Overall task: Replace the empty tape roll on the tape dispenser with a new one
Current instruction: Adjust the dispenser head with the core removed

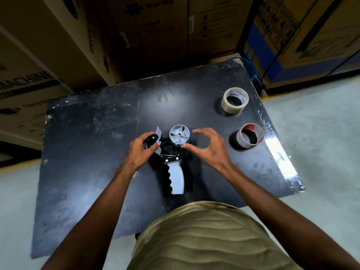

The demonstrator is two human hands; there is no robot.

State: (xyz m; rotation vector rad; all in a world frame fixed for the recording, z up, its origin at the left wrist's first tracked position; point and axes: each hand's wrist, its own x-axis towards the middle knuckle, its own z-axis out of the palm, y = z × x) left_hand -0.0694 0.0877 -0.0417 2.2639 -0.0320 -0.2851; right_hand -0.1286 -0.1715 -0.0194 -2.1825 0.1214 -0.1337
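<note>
The left hand point(139, 151) is pinching the tape dispenser point(171, 158) while the spread, empty right hand point(206, 147) is hovering; a loose grip could tip it.

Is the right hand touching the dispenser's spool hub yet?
Apart. The head view shows the right hand open beside the bare spool hub, with dark table visible between fingers and hub.

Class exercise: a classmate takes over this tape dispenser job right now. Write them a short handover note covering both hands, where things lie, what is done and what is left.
Left hand: gripping the front end of the tape dispenser on the table.
Right hand: open, empty, beside the bare spool.
Done: no roll on the spool.
On the right: clear tape roll farther off, thin red-lined roll nearer.
Left: fit the clear roll and thread it.
</note>
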